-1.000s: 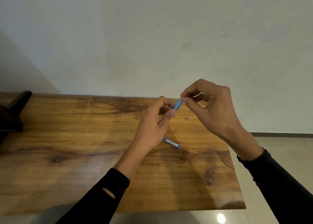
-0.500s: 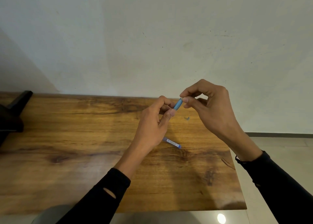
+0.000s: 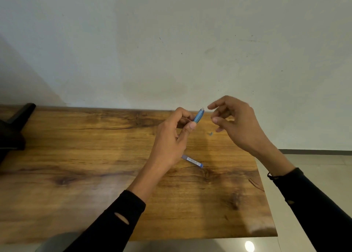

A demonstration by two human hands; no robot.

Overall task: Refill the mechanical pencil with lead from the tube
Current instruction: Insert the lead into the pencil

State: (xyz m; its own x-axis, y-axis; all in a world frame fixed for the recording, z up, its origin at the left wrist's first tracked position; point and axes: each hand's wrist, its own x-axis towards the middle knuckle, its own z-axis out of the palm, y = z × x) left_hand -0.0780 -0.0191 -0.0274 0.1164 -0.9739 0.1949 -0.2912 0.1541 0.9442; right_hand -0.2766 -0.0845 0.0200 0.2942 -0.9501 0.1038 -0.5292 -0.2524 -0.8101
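Dark object (image 3: 13, 130) at table's (image 3: 76, 156) left edge. Left hand (image 3: 171, 139) pinches pencil (image 3: 199, 115) — tilted, top end up, held above the far edge. Tube (image 3: 192, 161) lies flat mid-table, partly behind the wrist. Small cap (image 3: 210, 134) near far edge. Right hand (image 3: 236, 122) — fingers apart, empty, just beside pencil's top.

Left hand (image 3: 171, 137) raised above the table, thumb and fingers pinched closed, wrist bent upward. Right hand (image 3: 238, 126) beside it, apart, fingers (image 3: 219, 104) spread and loosely curled, holding nothing. Both forearms in black sleeves.
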